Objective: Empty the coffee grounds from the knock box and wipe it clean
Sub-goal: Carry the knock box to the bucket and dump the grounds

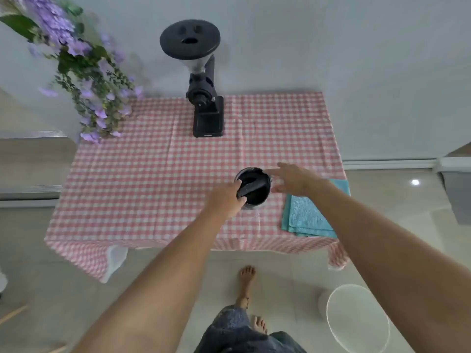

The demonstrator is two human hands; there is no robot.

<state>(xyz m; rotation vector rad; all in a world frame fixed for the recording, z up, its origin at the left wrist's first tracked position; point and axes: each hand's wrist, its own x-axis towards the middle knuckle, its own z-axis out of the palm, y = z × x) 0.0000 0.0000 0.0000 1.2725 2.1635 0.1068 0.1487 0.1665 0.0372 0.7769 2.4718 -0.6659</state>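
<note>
A round black knock box (256, 197) stands on the pink checked tablecloth (153, 179), right of the table's middle, with a black bar (252, 187) lying slantwise across its mouth. My left hand (226, 200) grips the near end of that bar at the box's left rim. My right hand (293, 179) hovers at the box's right side with fingers spread, holding nothing. A folded teal cloth (305, 217) lies just right of the box, partly under my right forearm. The inside of the box is dark; grounds cannot be made out.
A black coffee grinder (206, 110) stands at the table's back edge by the wall. Purple flowers (84, 72) hang over the back left corner. A white bin (356, 319) sits on the floor at the lower right, beside my bare feet (249, 289).
</note>
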